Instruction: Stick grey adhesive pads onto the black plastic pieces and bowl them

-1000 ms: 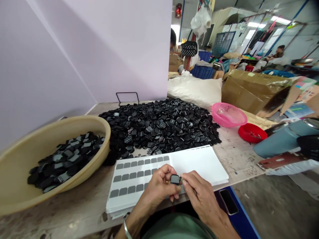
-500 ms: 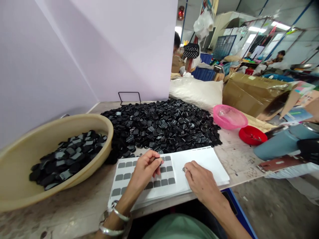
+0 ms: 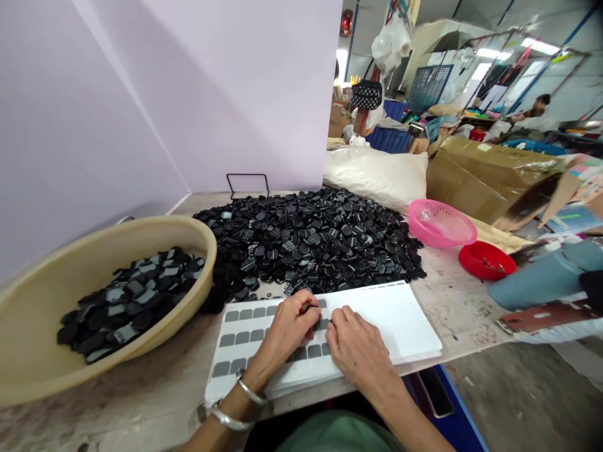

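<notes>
My left hand (image 3: 296, 321) is closed in a pinch around a small black piece (image 3: 311, 307), mostly hidden by the fingers. My right hand (image 3: 357, 344) has its fingers curled together just to the right, close to the left fingertips; a dark bit shows at its fingertips, too small to name. Both hands are over a sheet of grey labels (image 3: 227, 340) arranged in rows, whose right part is bare white paper (image 3: 396, 317). Behind the sheet spreads a big heap of black pieces (image 3: 306, 235), some with pale markings.
At the left stands a large beige basin (image 3: 198, 235) holding black pieces with grey faces. To the right are a pink perforated basket (image 3: 443, 232), a red bowl (image 3: 485, 260) and a blue-grey bottle (image 3: 532, 282). A phone (image 3: 436, 392) lies below the table edge.
My right hand has moved left, from the blank paper to beside my left hand. My left hand has shifted slightly right, still pinching the black piece. The view has turned a little.
</notes>
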### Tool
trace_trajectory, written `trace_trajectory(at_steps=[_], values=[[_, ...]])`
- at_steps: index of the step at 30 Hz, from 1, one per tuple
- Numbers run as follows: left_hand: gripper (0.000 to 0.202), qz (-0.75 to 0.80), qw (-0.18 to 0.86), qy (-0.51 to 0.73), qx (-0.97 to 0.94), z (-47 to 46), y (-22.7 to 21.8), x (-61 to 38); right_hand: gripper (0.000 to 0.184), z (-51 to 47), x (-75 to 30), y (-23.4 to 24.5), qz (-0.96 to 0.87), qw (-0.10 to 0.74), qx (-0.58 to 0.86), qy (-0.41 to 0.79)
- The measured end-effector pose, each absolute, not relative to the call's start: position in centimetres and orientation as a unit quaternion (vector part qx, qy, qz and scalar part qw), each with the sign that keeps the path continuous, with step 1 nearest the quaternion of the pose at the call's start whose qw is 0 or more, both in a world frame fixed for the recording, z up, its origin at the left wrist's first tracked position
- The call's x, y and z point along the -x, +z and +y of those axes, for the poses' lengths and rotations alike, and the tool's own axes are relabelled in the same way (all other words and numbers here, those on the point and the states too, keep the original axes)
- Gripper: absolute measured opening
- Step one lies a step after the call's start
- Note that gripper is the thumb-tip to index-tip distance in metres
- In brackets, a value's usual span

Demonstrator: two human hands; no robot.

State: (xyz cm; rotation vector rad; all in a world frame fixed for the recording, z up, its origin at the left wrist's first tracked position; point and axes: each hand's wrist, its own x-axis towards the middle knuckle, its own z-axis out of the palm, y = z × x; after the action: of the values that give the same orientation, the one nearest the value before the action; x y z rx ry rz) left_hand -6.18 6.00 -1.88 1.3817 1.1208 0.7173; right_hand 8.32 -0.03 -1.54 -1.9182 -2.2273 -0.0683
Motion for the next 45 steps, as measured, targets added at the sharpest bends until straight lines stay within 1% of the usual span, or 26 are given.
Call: trace_trajectory(at_steps=[2,4,6,9,11,15,19,24,27,28,30,33,34,36,38,41,45], values=[[0.008,0.482,0.574,0.303,-0.588,6.0,-1.8,5.9,0.01,0.1,-8.3,-1.7,-0.755,0.117,0.644,-0.025],[0.008,0.485,0.568,0.301,-0.592,5.9,-1.8,5.8,0.011,0.1,-8.7,-1.8,-0.759,0.152,0.633,0.003],[0.008,0.493,0.564,0.298,-0.592,5.9,-1.7,5.8,0.013,0.0,-9.5,-1.8,-0.761,0.211,0.609,0.072],[0.009,0.514,0.55,0.301,-0.585,6.3,-1.5,6.5,0.014,-0.7,-11.2,-1.4,-0.731,0.311,0.572,0.207],[0.006,0.535,0.515,0.315,-0.591,7.2,-1.1,7.2,0.016,-1.3,-12.2,-1.0,-0.696,0.351,0.565,0.27],[0.016,0.576,0.406,0.328,-0.63,9.9,-0.5,8.2,0.021,-2.3,-13.1,-0.8,-0.659,0.37,0.567,0.327],[0.011,0.592,0.328,0.29,-0.677,12.1,-0.6,7.9,0.023,-2.6,-12.8,-0.9,-0.654,0.372,0.57,0.329],[0.015,0.592,0.306,0.274,-0.694,12.6,-0.6,7.7,0.022,-2.5,-13.2,-0.8,-0.63,0.385,0.572,0.357],[0.019,0.601,0.316,0.292,-0.673,11.5,0.2,8.1,0.021,-2.8,-13.5,-0.6,-0.588,0.406,0.567,0.408],[0.022,0.604,0.329,0.301,-0.661,10.8,0.6,8.1,0.021,-2.9,-13.5,-0.4,-0.571,0.411,0.559,0.439],[0.026,0.593,0.399,0.336,-0.614,8.7,1.0,7.7,0.025,-3.2,-13.2,0.0,-0.541,0.414,0.523,0.513],[0.029,0.514,0.581,0.393,-0.494,4.7,0.8,6.3,0.036,-3.6,-12.3,0.5,-0.522,0.388,0.451,0.611],[0.03,0.483,0.634,0.39,-0.461,3.5,0.6,5.8,0.041,-3.7,-11.9,0.6,-0.525,0.373,0.439,0.627],[0.035,0.447,0.702,0.365,-0.417,1.6,0.0,5.0,0.046,-3.9,-11.5,0.6,-0.539,0.344,0.439,0.631],[0.04,0.442,0.736,0.34,-0.385,0.7,-0.4,4.6,0.049,-4.1,-11.5,0.4,-0.553,0.32,0.456,0.619],[0.044,0.439,0.758,0.31,-0.37,0.3,-0.5,4.7,0.052,-4.4,-12.2,0.0,-0.561,0.292,0.473,0.613],[0.044,0.388,0.798,0.267,-0.376,0.4,-0.3,5.2,0.053,-4.8,-13.4,-0.3,-0.544,0.29,0.477,0.626]])
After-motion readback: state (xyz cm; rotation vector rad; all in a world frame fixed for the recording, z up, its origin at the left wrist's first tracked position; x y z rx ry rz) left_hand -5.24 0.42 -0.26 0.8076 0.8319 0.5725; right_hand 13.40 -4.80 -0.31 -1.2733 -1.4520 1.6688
